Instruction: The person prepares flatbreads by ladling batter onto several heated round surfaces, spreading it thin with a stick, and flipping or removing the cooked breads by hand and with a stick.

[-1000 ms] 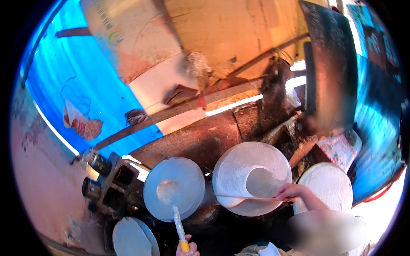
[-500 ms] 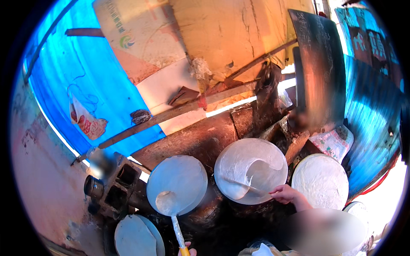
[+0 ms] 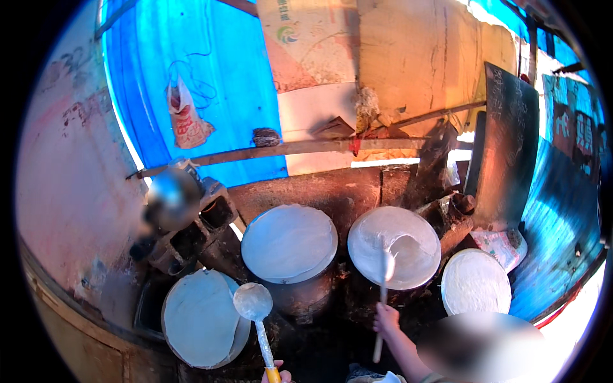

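Ladle (image 3: 253, 301) has swung clear of the back-left griddle (image 3: 281, 281), left hand (image 3: 284, 375) gripping its handle (image 3: 264, 345), right hand (image 3: 387, 319) holding a spreader (image 3: 383, 295) over the back-right griddle (image 3: 408, 288), apparently mid-spreading batter (image 3: 366, 239); next likely calls for covering the bare patch (image 3: 408, 257).

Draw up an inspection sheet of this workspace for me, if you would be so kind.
Surface: left round plate pale all over; right round plate has a pale coat curving around a greyer patch.
Job's things: ladle with yellow handle; thin stick reaching over the right round plate; pale sheet on a round support at lower left.
Clutter: bag hanging at upper left; dark bundle at the beam.
Grippers: left hand, partly cut off, grips the ladle; right hand grips the stick.
Cables: nothing seen that is clearly a cable.
Surroundings: blue sheeting, yellow board, tall dark panel; lower-right round shape blurred.
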Demonstrator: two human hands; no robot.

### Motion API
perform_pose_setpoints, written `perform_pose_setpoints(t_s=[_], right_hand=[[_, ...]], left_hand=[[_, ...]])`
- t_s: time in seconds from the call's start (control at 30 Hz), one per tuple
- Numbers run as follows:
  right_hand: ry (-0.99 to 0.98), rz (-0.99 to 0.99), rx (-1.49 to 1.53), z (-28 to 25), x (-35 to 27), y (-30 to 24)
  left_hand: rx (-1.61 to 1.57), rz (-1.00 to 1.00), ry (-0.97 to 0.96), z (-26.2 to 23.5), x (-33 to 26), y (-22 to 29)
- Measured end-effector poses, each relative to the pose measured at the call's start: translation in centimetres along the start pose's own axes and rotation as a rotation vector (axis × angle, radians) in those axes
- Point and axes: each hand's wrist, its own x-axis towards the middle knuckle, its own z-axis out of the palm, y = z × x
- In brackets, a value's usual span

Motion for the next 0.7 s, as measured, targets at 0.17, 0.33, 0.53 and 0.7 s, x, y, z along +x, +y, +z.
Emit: perform_pose_setpoints(t_s=[0.17,0.33,0.53,0.7], right_hand=[[0.188,-0.204,0.080,-2.3,0.4,-0.4],[0.095,-0.378,-0.374,-2.2,3.3,4.0],[0.101,-0.151,-0.149,-10.3,1.4,-2.7],[0.109,-0.440,-0.579,-8.0,-0.1,-0.8]], left_hand=[[-0.002,0.045,0.008,-0.1,-0.8,0.0],[0.037,-0.057,0.013,2.2,1.2,-1.1],[0.162,-0.117,0.017,2.4,2.7,-1.0],[0.075,-0.185,0.011,3.9,5.3,-2.4]])
